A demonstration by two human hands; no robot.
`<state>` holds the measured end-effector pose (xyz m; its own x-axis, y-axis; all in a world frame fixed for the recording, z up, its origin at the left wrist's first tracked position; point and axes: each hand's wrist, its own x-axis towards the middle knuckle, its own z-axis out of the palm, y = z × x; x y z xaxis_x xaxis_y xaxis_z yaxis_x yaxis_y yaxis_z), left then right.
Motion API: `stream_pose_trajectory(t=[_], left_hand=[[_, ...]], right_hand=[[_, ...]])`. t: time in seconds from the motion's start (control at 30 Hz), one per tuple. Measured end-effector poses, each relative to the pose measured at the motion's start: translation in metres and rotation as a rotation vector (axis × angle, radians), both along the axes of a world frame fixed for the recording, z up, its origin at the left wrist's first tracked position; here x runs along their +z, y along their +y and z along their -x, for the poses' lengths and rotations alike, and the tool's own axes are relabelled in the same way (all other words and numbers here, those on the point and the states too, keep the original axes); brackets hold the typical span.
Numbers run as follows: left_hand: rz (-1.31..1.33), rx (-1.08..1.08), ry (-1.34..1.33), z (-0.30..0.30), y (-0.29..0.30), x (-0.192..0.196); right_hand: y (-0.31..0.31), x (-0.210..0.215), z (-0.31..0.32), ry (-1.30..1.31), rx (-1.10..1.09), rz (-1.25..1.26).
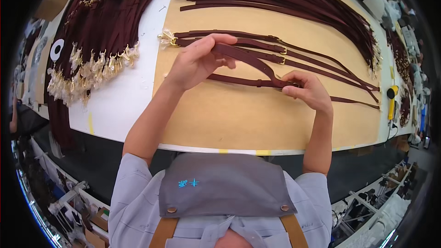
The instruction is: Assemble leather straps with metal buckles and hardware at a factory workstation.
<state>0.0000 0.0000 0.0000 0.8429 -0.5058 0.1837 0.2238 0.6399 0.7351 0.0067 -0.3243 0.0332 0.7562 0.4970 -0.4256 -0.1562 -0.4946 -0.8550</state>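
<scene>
A: Head view, L side?
B: L hand (195,62) half-curled, thumb + fingers pinching a raised length of maroon strap (250,59).
A: R?
B: R hand (308,89) closed in a pinch, same strap, nr its bend.
A: Strap's loc?
B: Over tan mat (220,119), nearer the person than buckled straps (273,58).

The strap (248,58) between the left hand (195,60) and the right hand (307,91) looks like smooth leather, with a soft shine. Just beyond the right hand, the buckles (284,50) are of glossy, gold-coloured metal. Left of the left hand, the clasps (110,67) wear clear, wrinkled plastic. Under both hands, the tan sheet (229,121) appears matt and smooth, like paper.
</scene>
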Motion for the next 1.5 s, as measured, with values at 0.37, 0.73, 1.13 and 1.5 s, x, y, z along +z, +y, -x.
stream_pose_trajectory(t=[0.37, 0.73, 1.13, 1.5], left_hand=[[0.336, -0.055, 0.152, -0.026, -0.004, -0.033], [-0.658, -0.260, -0.150, -0.010, -0.040, 0.017], [-1.051, -0.284, -0.180, -0.005, -0.027, -0.003], [-1.055, -0.347, -0.010, -0.001, -0.026, -0.003]], right_hand=[[0.001, 0.013, -0.004, -0.061, -0.070, -0.347], [0.012, 0.004, -0.004, -0.034, -0.044, -0.384], [-0.008, 0.004, -0.003, -0.158, -0.039, 0.109], [0.060, 0.003, 0.004, -0.332, 0.192, 0.150]])
